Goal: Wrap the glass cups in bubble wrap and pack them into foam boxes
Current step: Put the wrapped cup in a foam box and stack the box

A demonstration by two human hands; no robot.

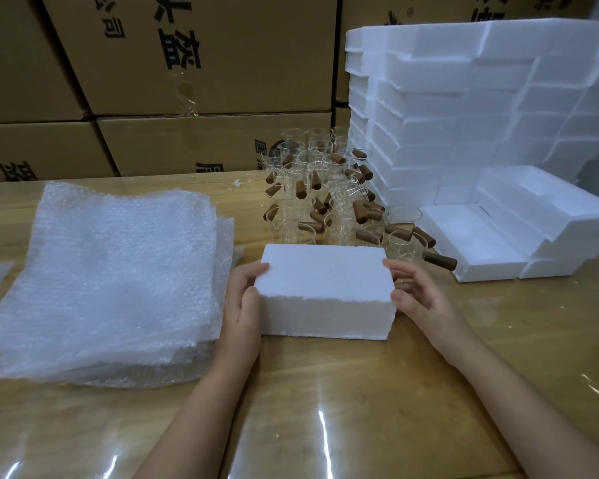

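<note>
At right rear foam stack [464,108], bubble wrap pile [118,271] left, bare glass cups [312,188] clustered behind. Closed foam box [322,274] at centre front: step likely finishing one box, contents hidden. Next calls for moving it aside, taking sheet and cup. Grip: left hand [242,299] grasps left end, right hand [415,292] right end, fingers curled.
</note>
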